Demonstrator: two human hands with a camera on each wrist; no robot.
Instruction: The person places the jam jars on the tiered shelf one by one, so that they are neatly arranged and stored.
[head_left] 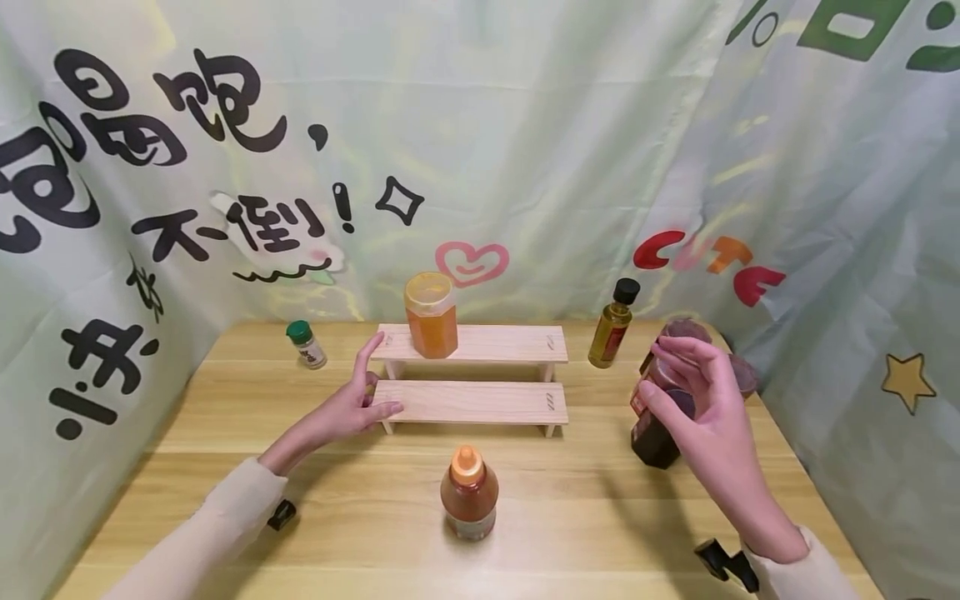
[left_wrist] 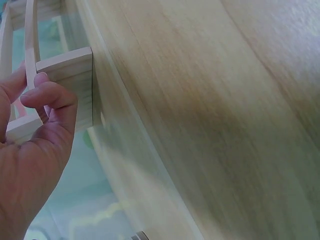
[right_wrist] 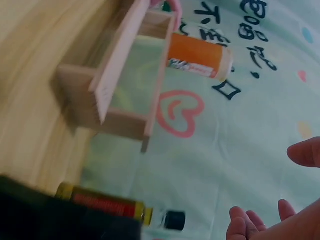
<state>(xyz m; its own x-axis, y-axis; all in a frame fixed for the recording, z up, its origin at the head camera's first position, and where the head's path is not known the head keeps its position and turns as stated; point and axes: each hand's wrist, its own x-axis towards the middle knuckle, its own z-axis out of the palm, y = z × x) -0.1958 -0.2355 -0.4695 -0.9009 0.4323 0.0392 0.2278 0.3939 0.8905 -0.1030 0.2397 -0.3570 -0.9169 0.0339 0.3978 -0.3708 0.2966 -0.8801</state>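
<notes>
A pale two-step wooden rack [head_left: 472, 402] stands mid-table. At its left end my left hand [head_left: 352, 406] grips it, thumb on the lower step and index finger reaching up to the upper one; the left wrist view shows curled fingers at the rack's end [left_wrist: 67, 62]. A jar of orange contents [head_left: 432, 325] sits on the upper step's left half. Over at the right, my right hand [head_left: 712, 417] hovers above a dark jar [head_left: 654, 446], its thumb and fingers apart with nothing between them. Several lidded containers [head_left: 686, 329] behind it are partly hidden by that hand.
A small oil bottle with a black cap [head_left: 611, 325] stands right of the rack. To the left is a green-capped shaker [head_left: 307, 346]. An orange-capped sauce bottle [head_left: 469, 496] stands in front. Printed cloth [head_left: 562, 167] hangs behind the table and along its sides.
</notes>
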